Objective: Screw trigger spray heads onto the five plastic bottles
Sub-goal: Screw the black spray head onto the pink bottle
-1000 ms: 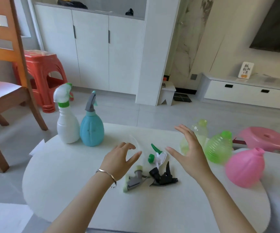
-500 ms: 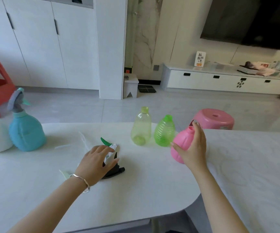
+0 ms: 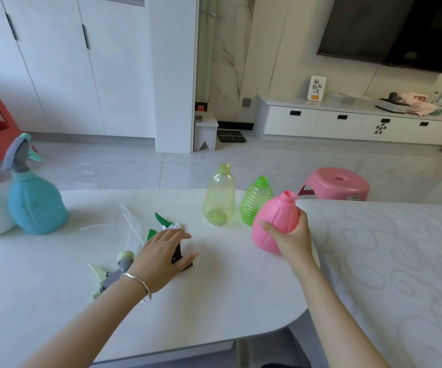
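Gripping pink bottle [image 3: 273, 221], right hand [image 3: 291, 241] — left hand [image 3: 161, 258] flat over half-hidden black spray head [image 3: 176, 256].

Plain pink bottle [image 3: 275, 221]; ribbed green bottle [image 3: 255, 201]; clear yellow-green bottle [image 3: 219, 197]; blue bottle [image 3: 35, 205] with grey-and-teal spray head [image 3: 19, 155]. The table [image 3: 214, 288] is white, the cloth [image 3: 400, 261] white with pale grey swirls.

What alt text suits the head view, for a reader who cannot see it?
At a white table, the right hand grips an uncapped pink bottle while the left hand lies over loose spray heads. A yellow bottle and green bottle stand headless behind; the blue bottle at left has its head on.
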The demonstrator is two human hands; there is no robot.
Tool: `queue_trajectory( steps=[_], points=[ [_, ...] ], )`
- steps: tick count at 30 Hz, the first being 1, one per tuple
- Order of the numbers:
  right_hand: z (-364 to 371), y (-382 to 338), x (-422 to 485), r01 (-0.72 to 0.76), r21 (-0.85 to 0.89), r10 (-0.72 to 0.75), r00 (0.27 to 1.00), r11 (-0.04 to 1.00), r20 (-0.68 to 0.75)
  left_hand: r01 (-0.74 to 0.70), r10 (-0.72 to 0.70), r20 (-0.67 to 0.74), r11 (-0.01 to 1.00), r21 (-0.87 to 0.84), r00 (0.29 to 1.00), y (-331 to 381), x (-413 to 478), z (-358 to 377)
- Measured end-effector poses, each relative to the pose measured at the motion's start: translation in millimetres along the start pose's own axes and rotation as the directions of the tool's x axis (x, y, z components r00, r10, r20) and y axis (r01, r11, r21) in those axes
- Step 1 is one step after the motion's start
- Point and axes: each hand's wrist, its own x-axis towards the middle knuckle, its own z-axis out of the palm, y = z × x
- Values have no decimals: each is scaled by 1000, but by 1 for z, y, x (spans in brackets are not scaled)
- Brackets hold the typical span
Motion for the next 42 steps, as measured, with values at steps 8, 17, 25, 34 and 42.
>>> queue_trajectory(
  steps=[8,17,25,34,42],
  points=[
    [60,-80,-66,-52,393,-100,929,918,357,-28,23,-20,957,-287,1000,6,-18,-25],
    [115,-103,-109,-290,370,-21,762,883,647,-70,-100,-247,800,-596,964,-19,-38,-61],
    [117,-92,-98,-60,158,-81,655,986,751,91,-252,-231,835,-543,940,-77,-66,-102],
    [117,-44,-96,448,-314,-15,592,837,806,173,-313,-192,835,-523,930,-107,-90,-108],
    [125,-43,-99,547,-292,-97,574,784,813,178,-331,-211,830,-528,920,-109,-91,-110]
  ],
)
